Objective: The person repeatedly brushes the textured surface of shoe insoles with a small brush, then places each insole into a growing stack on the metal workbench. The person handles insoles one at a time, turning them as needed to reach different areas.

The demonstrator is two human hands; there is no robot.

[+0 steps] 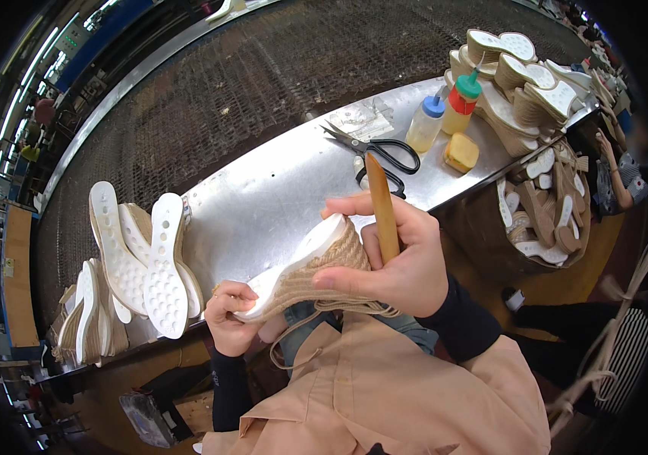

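A wedge shoe sole (312,265) with a white top and rope-wrapped sides is held between my hands, above my lap at the table's near edge. My left hand (231,315) pinches its lower left end. My right hand (407,262) grips the raised heel end, thumb along the rope side and fingers at the top. A flat wooden stick (382,208) with a pointed tip stands up in the same right hand, between its fingers. Loose rope strands (354,305) hang beneath the sole.
Black-handled scissors (373,145), a blue-capped bottle (425,125), a green-capped bottle (462,102) and a yellow sponge-like block (461,152) lie on the metal table (248,201). Soles are piled left (165,265) and right (521,83). A bin (476,227) holds more. Beyond runs a dark mesh conveyor (210,98).
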